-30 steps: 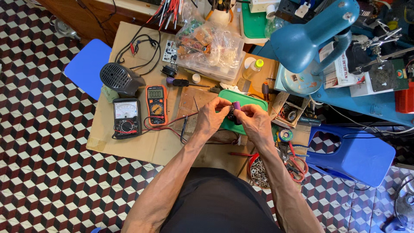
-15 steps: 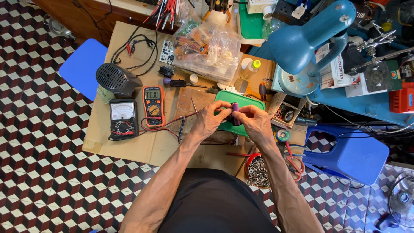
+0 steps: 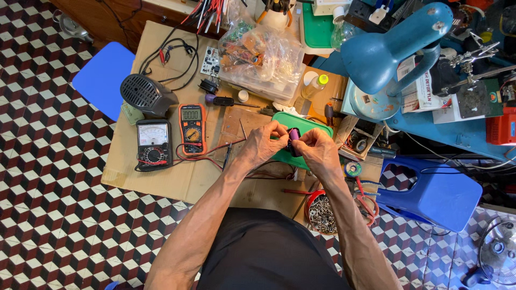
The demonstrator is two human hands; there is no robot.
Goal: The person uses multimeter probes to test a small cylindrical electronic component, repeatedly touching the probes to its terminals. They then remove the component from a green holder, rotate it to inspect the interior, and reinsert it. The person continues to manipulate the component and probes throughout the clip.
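Hands (image 3: 293,144) lower, purple part (image 3: 294,135) half-hidden

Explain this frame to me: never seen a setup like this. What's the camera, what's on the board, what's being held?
There is no machine here: a camera on the person's head looks straight down at their arms. The left hand and right hand pinch a small dark purple part between the fingertips, over a green tray. On the cardboard sheet lie an orange digital multimeter, a black analog meter, a round grey speaker and a clear bag of parts. A blue desk lamp stands to the right.
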